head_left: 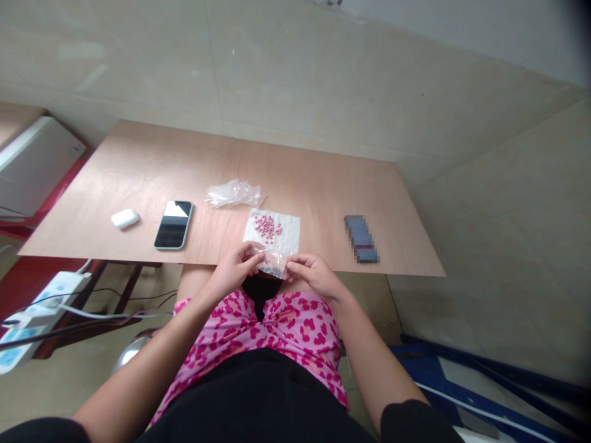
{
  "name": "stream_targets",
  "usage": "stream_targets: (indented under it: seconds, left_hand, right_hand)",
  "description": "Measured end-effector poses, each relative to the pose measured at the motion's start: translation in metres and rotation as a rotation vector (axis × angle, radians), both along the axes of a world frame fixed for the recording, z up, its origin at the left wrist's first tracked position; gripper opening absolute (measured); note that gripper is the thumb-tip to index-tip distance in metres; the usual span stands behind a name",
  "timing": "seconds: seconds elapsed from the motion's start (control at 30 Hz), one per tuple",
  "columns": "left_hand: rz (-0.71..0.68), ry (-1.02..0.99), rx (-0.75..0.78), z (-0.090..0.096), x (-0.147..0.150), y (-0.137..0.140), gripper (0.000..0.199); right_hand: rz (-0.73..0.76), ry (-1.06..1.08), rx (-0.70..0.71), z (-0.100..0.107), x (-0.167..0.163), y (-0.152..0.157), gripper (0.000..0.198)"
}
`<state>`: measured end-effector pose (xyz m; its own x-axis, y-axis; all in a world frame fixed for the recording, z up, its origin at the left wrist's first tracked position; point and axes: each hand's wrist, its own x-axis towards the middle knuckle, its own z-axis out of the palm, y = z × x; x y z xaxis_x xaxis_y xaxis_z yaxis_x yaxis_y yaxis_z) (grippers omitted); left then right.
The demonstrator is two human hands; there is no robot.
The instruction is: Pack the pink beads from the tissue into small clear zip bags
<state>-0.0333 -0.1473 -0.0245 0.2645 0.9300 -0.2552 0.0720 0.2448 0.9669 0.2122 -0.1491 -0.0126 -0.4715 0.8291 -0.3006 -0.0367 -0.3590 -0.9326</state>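
Your left hand [239, 263] pinches the left side of a small clear plastic bag [276, 261] between thumb and fingers, and your right hand [314, 272] pinches its right side, probably so 2 grips spread it taut. The bag overlaps the near end of a white sheet [292, 232] on the surface [318, 184]. Pink pellets [265, 226] lie loose on that sheet, likely to contain them; more clear bags [234, 193] sit just beyond, seemingly for easy reach.

I see a glossy beige tiled wall [300, 80] beyond my right hand [317, 275], past the flat pale-brown wooden tabletop [318, 184].
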Motion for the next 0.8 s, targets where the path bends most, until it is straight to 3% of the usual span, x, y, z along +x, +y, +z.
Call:
stream_targets:
  seconds: [0.1, 0.33, 0.4, 0.6, 0.8]
  left_hand:
    - [0.013, -0.013, 0.048, -0.002, 0.002, -0.001, 0.04]
    - [0.119, 0.212, 0.314, 0.007, 0.006, -0.008, 0.03]
    - [0.064, 0.166, 0.278, 0.01, 0.007, -0.011, 0.025]
    - [-0.269, 0.028, 0.109, 0.017, 0.013, -0.02, 0.038]
    - [-0.295, 0.042, 0.118, 0.021, 0.012, -0.02, 0.038]
  right_hand:
    - [-0.001, 0.013, -0.002, 0.0, 0.0, -0.002, 0.031]
    - [0.013, 0.035, 0.029, 0.002, -0.004, -0.005, 0.031]
    - [0.04, 0.019, 0.038, 0.003, -0.008, -0.006, 0.033]
    - [0.115, 0.009, 0.016, 0.0, -0.017, -0.011, 0.031]
    - [0.153, -0.003, 0.029, -0.002, -0.017, -0.012, 0.029]
